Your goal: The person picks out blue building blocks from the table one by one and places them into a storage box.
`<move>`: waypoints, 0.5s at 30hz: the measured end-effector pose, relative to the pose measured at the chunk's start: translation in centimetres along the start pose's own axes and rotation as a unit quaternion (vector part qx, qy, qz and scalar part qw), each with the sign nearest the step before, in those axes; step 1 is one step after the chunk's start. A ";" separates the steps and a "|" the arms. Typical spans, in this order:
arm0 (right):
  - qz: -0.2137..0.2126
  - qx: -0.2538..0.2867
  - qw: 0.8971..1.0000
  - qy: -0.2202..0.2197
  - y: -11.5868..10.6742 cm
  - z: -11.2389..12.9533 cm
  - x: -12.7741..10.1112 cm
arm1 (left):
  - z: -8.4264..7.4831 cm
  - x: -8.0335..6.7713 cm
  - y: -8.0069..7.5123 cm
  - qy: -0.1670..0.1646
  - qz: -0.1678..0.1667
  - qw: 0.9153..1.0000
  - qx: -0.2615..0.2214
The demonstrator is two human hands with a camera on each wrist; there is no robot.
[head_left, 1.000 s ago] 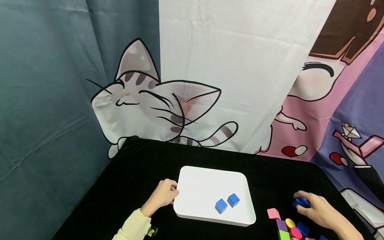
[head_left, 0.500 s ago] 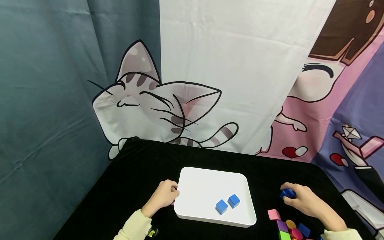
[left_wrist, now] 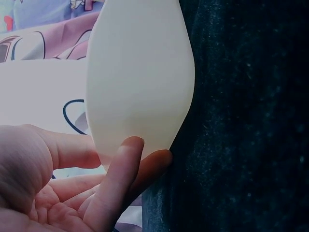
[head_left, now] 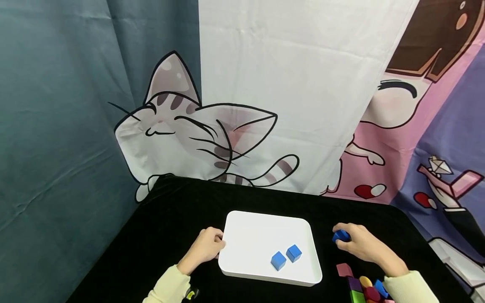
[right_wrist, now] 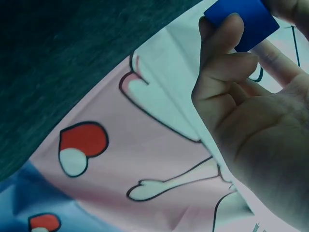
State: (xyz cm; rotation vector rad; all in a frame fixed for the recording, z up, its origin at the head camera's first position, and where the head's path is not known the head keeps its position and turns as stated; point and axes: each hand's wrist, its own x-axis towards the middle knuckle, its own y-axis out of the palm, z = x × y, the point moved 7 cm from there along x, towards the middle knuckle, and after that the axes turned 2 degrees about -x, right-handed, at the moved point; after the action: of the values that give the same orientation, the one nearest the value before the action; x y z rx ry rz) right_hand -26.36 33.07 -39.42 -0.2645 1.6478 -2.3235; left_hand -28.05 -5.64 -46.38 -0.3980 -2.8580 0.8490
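Observation:
My left hand grips the left end of a white tray; in the left wrist view its thumb and fingers lie on either side of the tray's end wall. Inside the tray, toward its right front, two blue cubes sit close together. To the right of the tray, my right hand pinches another blue cube between thumb and fingers, over the black cloth. The right wrist view shows that cube at the fingertips, with the other fingers curled below it.
A cluster of coloured blocks lies at the front right, with a pink block, a purple block, a green block and a yellow round piece. Black cloth covers the table. Printed curtains hang behind it.
My right hand has moved left toward the tray with the blue cube in its fingers. The left hand keeps its hold on the tray, and the two cubes inside have not moved.

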 end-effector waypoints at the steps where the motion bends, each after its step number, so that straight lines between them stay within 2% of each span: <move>1: 0.000 0.003 1.000 -0.005 0.1 0.3 0.2 | 0.0 0.0 0.0 0.001 0.000 1.000 -0.001; 15: 0.012 0.023 1.000 -0.001 2.0 3.1 3.1 | 0.0 0.1 0.1 0.005 -0.002 1.000 0.001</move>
State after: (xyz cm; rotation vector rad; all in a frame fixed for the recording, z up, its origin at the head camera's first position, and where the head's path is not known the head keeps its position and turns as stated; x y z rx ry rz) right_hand -28.11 28.69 -40.32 -0.2346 1.5852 -2.3392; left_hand -28.11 -5.59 -46.45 -0.3964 -2.8474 0.8454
